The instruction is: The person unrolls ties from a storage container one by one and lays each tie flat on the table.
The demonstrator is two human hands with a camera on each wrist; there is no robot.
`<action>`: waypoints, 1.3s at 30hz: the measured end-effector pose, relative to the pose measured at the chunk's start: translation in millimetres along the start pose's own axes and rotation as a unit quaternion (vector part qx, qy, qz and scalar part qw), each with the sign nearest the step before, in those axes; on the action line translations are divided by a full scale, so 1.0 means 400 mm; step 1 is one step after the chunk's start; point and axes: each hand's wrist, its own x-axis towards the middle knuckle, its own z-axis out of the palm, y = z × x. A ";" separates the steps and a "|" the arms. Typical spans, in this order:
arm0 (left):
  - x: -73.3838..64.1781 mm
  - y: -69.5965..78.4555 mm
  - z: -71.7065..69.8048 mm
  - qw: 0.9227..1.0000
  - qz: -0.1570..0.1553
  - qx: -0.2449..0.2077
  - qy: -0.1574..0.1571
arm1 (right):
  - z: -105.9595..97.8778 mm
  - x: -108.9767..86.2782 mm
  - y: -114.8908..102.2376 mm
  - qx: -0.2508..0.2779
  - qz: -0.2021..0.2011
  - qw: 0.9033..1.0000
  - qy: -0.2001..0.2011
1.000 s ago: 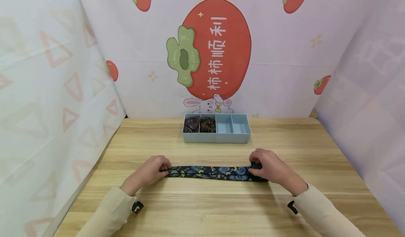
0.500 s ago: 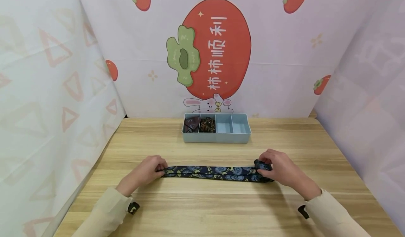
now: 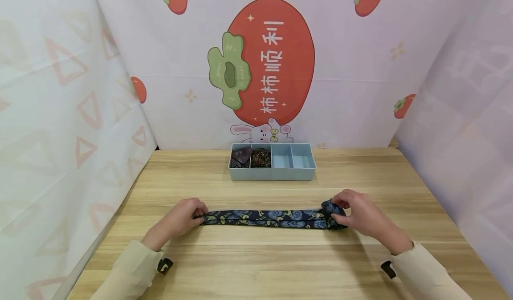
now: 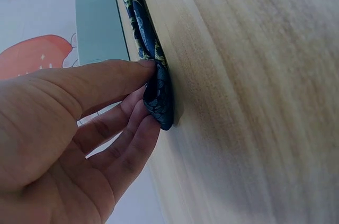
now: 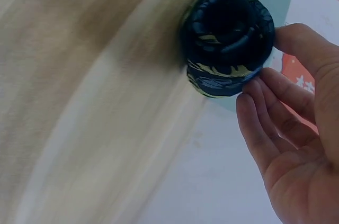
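A dark navy necktie [image 3: 266, 218] with blue flowers and yellow motifs lies stretched crosswise on the wooden table. Its right end is wound into a loose roll [image 5: 220, 75], hollow in the middle. My right hand [image 3: 366, 215] holds this roll between thumb and fingertips. At the other end, my left hand [image 3: 180, 217] pinches the narrow folded tip [image 4: 161, 97] between thumb and fingers, low over the tabletop. Between the hands the strip runs nearly straight, its lengthwise seam facing up.
A light blue divided box [image 3: 272, 174] stands behind the necktie, near the back wall. Its left compartment holds a maroon patterned fabric bundle [image 3: 242, 157], and the one beside it a black and gold bundle [image 3: 261, 157]. Printed cloth [image 3: 344, 104] hangs around the table.
Both hands have shifted outward, the right one to the right with the rolled end, the left one to the left. The roll shows more plainly now.
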 end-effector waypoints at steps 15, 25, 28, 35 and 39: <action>-0.002 -0.004 0.002 1.000 -0.002 -0.003 -0.005 | 0.010 0.031 -0.027 0.006 -0.026 0.999 -0.034; -0.006 -0.017 -0.006 1.000 0.003 -0.011 -0.001 | 0.002 0.006 -0.002 -0.020 0.003 1.000 -0.006; -0.013 -0.025 -0.013 1.000 0.001 -0.009 0.001 | -0.004 -0.003 0.007 -0.018 0.005 1.000 -0.001; -0.033 -0.037 -0.026 1.000 -0.005 0.004 0.003 | -0.017 -0.018 0.024 -0.011 0.009 1.000 -0.003; -0.036 -0.035 -0.027 1.000 -0.006 0.009 0.007 | -0.021 -0.016 0.026 -0.012 0.015 1.000 -0.011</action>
